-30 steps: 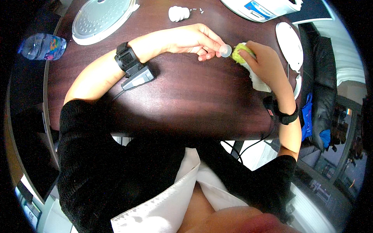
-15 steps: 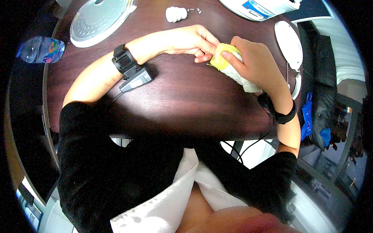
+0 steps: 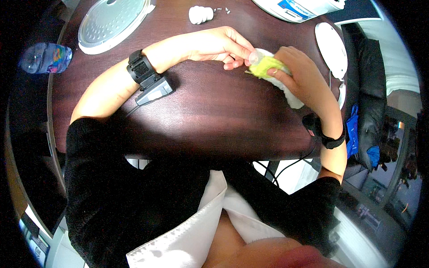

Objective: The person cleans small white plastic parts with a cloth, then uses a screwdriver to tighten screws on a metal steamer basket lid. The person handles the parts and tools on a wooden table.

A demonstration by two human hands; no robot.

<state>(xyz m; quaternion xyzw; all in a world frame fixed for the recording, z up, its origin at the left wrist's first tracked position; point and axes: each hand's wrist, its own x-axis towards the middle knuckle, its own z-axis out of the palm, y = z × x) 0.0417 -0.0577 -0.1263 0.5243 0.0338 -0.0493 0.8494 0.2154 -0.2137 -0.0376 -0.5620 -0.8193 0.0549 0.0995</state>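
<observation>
My left hand (image 3: 221, 47) reaches across the dark table, its thumb and fingertips pinched on a small translucent rounded piece (image 3: 255, 56). Much of that piece is hidden by the fingers and a cloth. In my right hand (image 3: 303, 73) is a yellow and white cloth (image 3: 264, 68), its yellow end lying against the piece. White fabric hangs below the right palm toward the wrist. Both hands are close together above the table's right half.
A round dimpled white lid (image 3: 111, 24) lies at the far left, beyond a clear plastic bottle (image 3: 52, 59). At the back are a white ridged part (image 3: 201, 15), small metal bits (image 3: 227, 10) and a white appliance (image 3: 304, 10). A white oval device (image 3: 331, 49) lies right.
My right hand has shifted slightly right with the cloth, drawing it partly off the small translucent piece, which now shows. My left hand stays nearly in place.
</observation>
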